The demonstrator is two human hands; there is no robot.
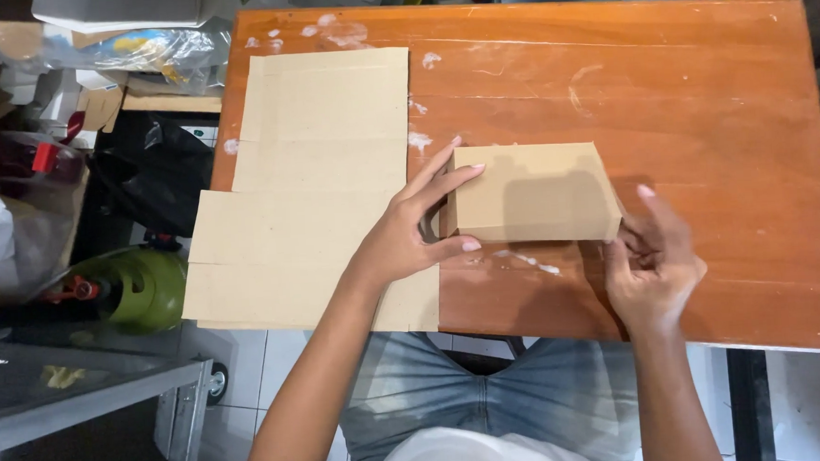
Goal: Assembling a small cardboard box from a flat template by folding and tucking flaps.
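Both hands, left hand (408,235) and right hand (650,265), are closed on the small folded brown cardboard box (532,194) (flat cardboard sheets (319,188) are seen just left).

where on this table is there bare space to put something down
The widest bare patch of the wooden table is the right part, from the folded cardboard box out to the right edge. A bare band also runs along the far edge, above the box. The left part is covered by flat cardboard sheets. The middle is crowded: left hand and right hand grip the box ends.
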